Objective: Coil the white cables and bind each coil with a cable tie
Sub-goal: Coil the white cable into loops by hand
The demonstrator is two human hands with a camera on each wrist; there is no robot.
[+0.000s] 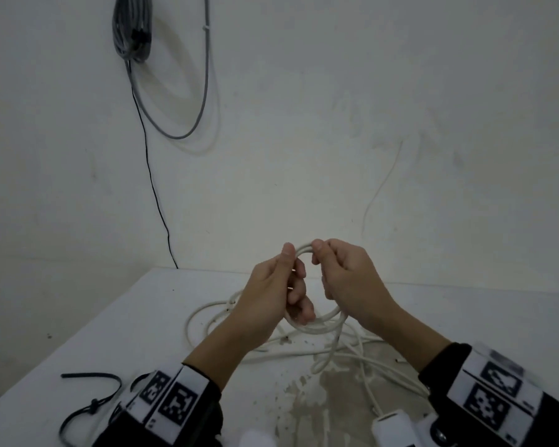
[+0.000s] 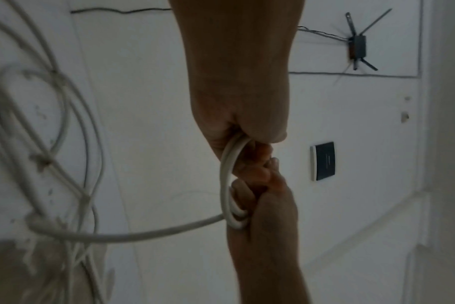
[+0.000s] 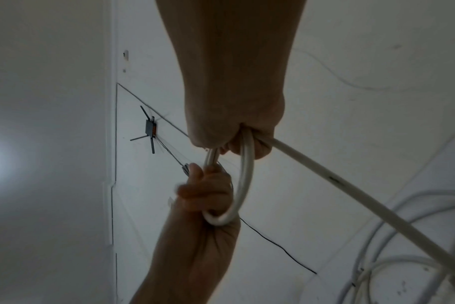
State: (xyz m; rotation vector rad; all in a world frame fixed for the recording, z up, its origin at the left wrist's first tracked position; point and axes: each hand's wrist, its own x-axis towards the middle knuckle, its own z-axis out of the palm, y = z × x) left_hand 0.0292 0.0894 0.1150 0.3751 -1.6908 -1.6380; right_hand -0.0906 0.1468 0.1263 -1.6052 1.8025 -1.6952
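your two hands hold a small coil of round white cable (image 1: pixel 317 322) up above the white table (image 1: pixel 117 321).

your left hand (image 1: pixel 276 290) has its fingers curled through the coil's left side, thumb up on top; your right hand (image 1: pixel 344 274) pinches the top and closes round the right side. the hands sit close, nearly touching. the loose remainder of the cable (image 1: pixel 352 350) lies tangled beneath them. black plastic cable ties (image 1: pixel 91 404) lie near the table's near left edge. the table's far edge meets the wall, just beyond your hands.
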